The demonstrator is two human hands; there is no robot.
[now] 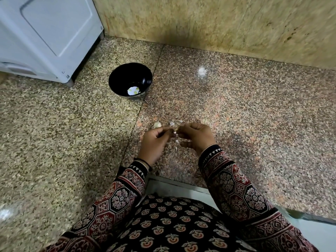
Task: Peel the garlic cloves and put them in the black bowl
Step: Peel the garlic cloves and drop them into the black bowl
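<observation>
While the left hand [154, 142] and right hand [197, 136] pinch a garlic clove [175, 129] between them to tear its skin, the black bowl [123, 75] sits beyond the left hand, probably within reach.

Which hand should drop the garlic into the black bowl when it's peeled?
Probably the left hand: it and the right hand both pinch the garlic clove, but the black bowl sits ahead-left, nearer the left.

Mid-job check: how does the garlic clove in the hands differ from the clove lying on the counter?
The held clove is pinched between the left hand and right hand, above the counter; the loose clove lies on it, untouched. The held clove is mostly hidden by the hands; the loose clove shows whole. Both are pale and outside the black bowl.
</observation>
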